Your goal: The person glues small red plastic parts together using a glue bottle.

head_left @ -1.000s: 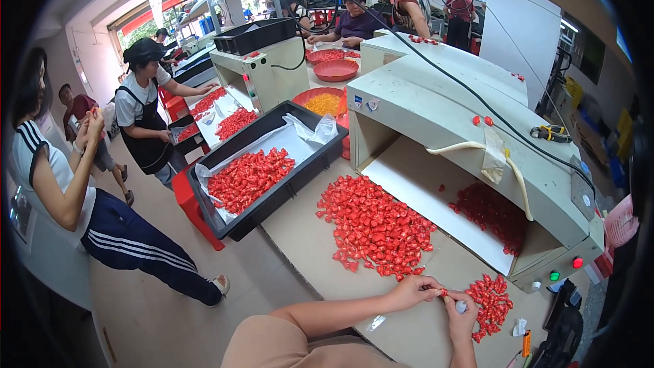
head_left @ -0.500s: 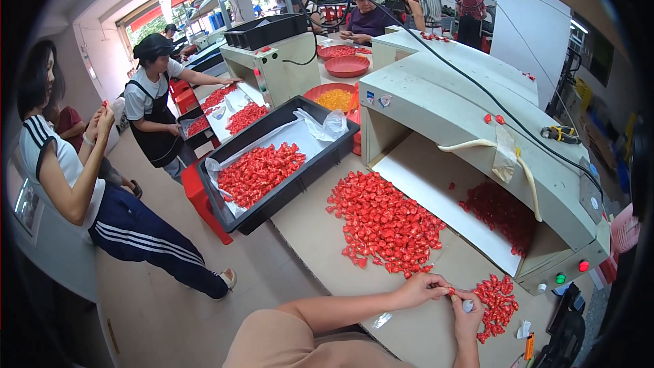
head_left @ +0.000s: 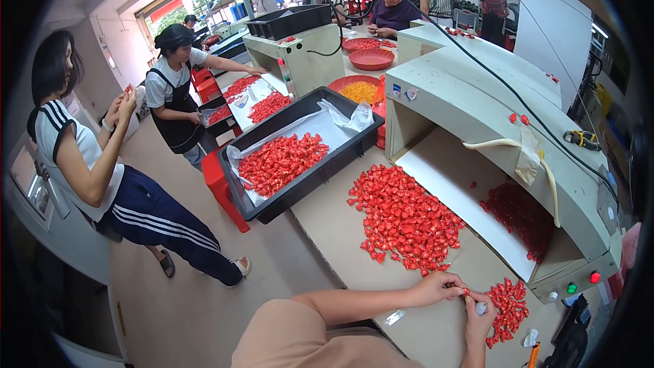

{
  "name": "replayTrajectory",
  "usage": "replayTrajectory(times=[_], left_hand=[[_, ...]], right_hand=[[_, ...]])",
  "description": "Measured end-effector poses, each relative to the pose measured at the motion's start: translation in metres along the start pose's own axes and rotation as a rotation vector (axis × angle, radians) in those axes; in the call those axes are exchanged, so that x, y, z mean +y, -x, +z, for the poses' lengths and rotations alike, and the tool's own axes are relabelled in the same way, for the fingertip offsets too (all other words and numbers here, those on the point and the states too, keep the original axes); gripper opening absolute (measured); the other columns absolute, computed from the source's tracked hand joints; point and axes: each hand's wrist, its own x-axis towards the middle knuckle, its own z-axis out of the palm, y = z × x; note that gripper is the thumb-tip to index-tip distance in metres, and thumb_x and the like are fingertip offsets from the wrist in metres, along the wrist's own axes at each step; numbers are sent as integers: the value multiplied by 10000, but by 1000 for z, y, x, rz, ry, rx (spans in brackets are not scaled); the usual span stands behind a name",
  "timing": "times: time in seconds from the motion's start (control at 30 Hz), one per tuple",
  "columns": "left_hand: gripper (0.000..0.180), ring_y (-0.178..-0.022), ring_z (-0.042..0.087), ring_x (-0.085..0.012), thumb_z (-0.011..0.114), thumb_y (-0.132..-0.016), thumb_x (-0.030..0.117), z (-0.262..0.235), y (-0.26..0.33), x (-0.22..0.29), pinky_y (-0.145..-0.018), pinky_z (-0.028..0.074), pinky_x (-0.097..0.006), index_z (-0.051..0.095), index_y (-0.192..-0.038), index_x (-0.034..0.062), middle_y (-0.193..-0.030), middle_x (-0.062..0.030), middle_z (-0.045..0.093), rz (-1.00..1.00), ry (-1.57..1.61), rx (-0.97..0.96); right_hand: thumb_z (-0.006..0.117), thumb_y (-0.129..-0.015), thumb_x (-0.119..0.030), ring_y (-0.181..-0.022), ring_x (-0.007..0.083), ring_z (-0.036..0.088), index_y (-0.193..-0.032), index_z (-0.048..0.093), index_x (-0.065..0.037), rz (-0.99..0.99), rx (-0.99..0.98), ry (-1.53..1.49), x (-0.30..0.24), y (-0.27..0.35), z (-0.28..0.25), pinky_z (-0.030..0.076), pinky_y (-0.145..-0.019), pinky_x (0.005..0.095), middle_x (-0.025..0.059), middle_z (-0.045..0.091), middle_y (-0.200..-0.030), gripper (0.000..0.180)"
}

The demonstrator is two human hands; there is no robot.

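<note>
My left hand (head_left: 439,289) pinches a small glossy red piece (head_left: 466,292) between thumb and fingertips. My right hand (head_left: 479,319) meets it at the same piece, its fingers closed. A whitish, round-ended thing, perhaps a small tube (head_left: 481,309), shows in my right hand as well; most of it is hidden. Just right of that hand lies a small heap of red pieces (head_left: 507,313). Beyond my left hand spreads a larger heap of like red pieces (head_left: 409,221) on the beige table (head_left: 320,228).
A grey box-shaped machine (head_left: 477,105) with a white bed stands at the right, red pieces inside. A black tray (head_left: 300,191) of red pieces overhangs the table's left edge, near a red stool (head_left: 221,187). People stand at left; an orange cutter (head_left: 533,356) lies lower right.
The whole view has shifted, so things sit further right in the picture. Both hands keep nearly the same pinching pose at the red piece.
</note>
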Motion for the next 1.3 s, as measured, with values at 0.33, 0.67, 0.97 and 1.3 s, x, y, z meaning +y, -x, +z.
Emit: replayTrajectory(times=[0.33,0.67,0.97,1.3], left_hand=[[210,-744,591,-65,615,-945,203,-1,-3,-6,-671,506,-235,660,-1039,20,-841,-17,648,19,28,-40],[199,-732,598,-62,616,-944,192,-4,-3,-3,-674,517,-240,658,-1036,21,-836,-14,644,-2,-39,-24],[179,-736,594,-62,619,-939,163,-1,-2,-11,-662,515,-237,657,-1026,11,-838,-19,644,-8,24,2],[156,-817,630,-92,635,-923,156,-2,-3,-2,-739,513,-259,695,-999,33,-893,-43,686,-49,-118,68]], right_hand=[[656,-828,72,-892,152,597,-908,645,31,92,-12,-32,-9,-1,-2,480,-829,272,104,646,-950,90],[647,-848,45,-800,80,539,-910,632,-6,52,-5,-23,2,-2,2,443,-691,205,50,617,-955,82],[643,-847,43,-807,85,544,-915,632,-5,18,-15,-16,6,-2,1,445,-687,208,53,618,-955,84],[730,-809,-32,-803,145,633,-876,704,6,106,30,169,-34,-4,6,493,-756,278,79,700,-854,81]])
